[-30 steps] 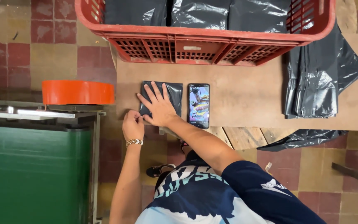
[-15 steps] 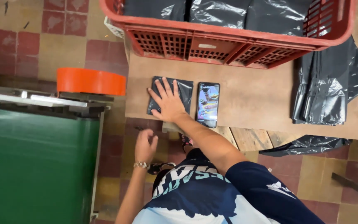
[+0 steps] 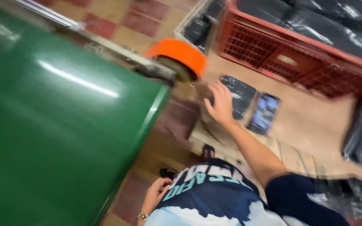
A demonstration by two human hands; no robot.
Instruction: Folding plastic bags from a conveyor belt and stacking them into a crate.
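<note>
A big glossy green panel (image 3: 51, 125) filled the left side, with a bright orange roll (image 3: 180, 56) at its upper corner. The left hand (image 3: 156, 196) hung low by the shirt, fingers loosely curled, holding nothing. The right hand (image 3: 221, 104) lay with fingers spread flat, touching a folded black plastic bag (image 3: 239, 94) near the tabletop's (image 3: 306, 121) left edge. Just beside it lay 1 dark phone (image 3: 265, 113), below a red plastic crate (image 3: 298, 58).
</note>
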